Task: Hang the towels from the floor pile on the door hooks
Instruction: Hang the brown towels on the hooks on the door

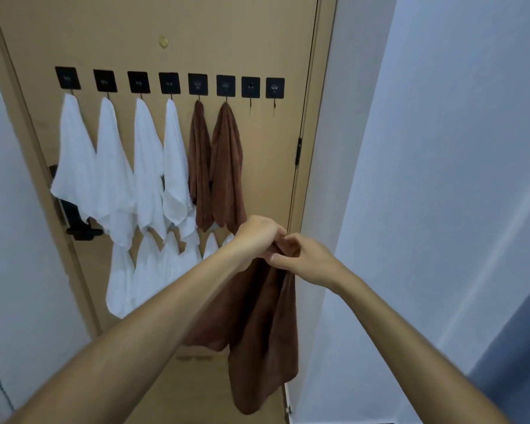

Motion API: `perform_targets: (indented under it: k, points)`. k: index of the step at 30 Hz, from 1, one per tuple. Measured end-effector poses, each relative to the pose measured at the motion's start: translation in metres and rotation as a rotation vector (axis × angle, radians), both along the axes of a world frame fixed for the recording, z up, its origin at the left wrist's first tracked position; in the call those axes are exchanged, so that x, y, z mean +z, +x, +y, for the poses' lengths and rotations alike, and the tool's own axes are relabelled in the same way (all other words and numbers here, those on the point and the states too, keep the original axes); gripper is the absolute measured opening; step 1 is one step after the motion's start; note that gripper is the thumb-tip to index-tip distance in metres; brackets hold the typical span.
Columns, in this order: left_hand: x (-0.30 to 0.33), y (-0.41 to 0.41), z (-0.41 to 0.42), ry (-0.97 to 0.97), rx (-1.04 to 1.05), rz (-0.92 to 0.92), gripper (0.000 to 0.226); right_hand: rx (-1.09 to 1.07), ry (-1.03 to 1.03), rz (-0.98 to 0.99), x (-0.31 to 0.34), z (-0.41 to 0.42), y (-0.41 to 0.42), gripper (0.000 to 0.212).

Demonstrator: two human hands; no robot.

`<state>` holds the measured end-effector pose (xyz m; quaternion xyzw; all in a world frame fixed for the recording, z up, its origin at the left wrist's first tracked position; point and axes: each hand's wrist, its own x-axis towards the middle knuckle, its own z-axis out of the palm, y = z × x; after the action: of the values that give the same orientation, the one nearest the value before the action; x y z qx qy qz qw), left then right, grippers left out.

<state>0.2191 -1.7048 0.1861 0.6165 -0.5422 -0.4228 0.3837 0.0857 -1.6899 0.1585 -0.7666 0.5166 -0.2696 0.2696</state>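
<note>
Tan wooden door point(172, 22) ahead, black lever handle point(77, 221) at left edge; pale bluish walls point(441, 148) both sides.

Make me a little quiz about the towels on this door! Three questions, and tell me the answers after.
1. How many black hooks in the top row have no towel?
2. True or false: both hands grip the same brown towel.
3. Which colour hangs on the top row's leftmost hook: A white, B brown, C blue?

Key
1. Two: the empty hooks and at the right end.
2. True: the left hand and right hand pinch the top of the held brown towel.
3. A: the leftmost white towel.
</note>
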Motion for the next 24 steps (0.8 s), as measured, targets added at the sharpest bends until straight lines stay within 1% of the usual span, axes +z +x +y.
perform_targets:
  k: [1,2,3,4,5,7,8,9,10,13,16,19,21,22,24]
  points:
    - [0.001,0.008,-0.001,0.015,-0.027,0.041,0.041,-0.028,-0.037,0.009,0.0,-0.003,0.009,0.04]
    - [0.001,0.018,-0.001,-0.011,-0.055,0.058,0.039,-0.046,-0.076,0.004,0.0,-0.007,0.016,0.03]
    - [0.001,0.03,0.001,-0.059,-0.082,0.012,0.038,-0.064,-0.111,0.003,0.0,-0.01,0.023,0.019]
    - [0.001,0.042,0.003,-0.113,-0.108,-0.085,0.036,-0.077,-0.135,-0.001,-0.001,-0.014,0.03,0.012]
    - [0.0,0.055,0.005,-0.159,-0.132,-0.214,0.032,-0.082,-0.144,-0.011,-0.001,-0.017,0.037,0.01]
    - [0.0,0.078,0.005,-0.212,-0.182,-0.471,0.024,-0.068,-0.138,-0.045,0.002,-0.023,0.051,0.009]
    - [-0.001,0.089,0.003,-0.229,-0.202,-0.565,0.023,-0.056,-0.123,-0.071,0.003,-0.026,0.057,0.011]
    - [-0.002,0.099,0.0,-0.248,-0.222,-0.619,0.025,-0.049,-0.098,-0.106,0.006,-0.029,0.063,0.014]
    - [-0.004,0.109,-0.002,-0.262,-0.252,-0.614,0.028,-0.046,-0.066,-0.148,0.008,-0.033,0.068,0.015]
    - [-0.007,0.129,-0.007,-0.254,-0.371,-0.375,0.028,-0.057,-0.004,-0.286,0.013,-0.044,0.076,0.019]
    - [-0.006,0.131,-0.016,-0.295,-0.437,-0.208,0.026,-0.016,0.031,-0.407,0.018,-0.052,0.079,0.022]
    - [-0.002,0.121,-0.032,-0.367,-0.439,-0.144,0.024,0.103,0.04,-0.374,0.021,-0.061,0.078,0.021]
    - [0.001,0.119,-0.046,-0.376,-0.431,-0.114,0.025,0.124,0.009,-0.382,0.022,-0.072,0.074,0.021]
    - [0.001,0.119,-0.053,-0.354,-0.436,-0.102,0.026,0.124,-0.001,-0.406,0.023,-0.08,0.071,0.022]
    - [0.002,0.123,-0.066,-0.24,-0.493,-0.065,0.027,0.133,0.026,-0.483,0.027,-0.098,0.065,0.024]
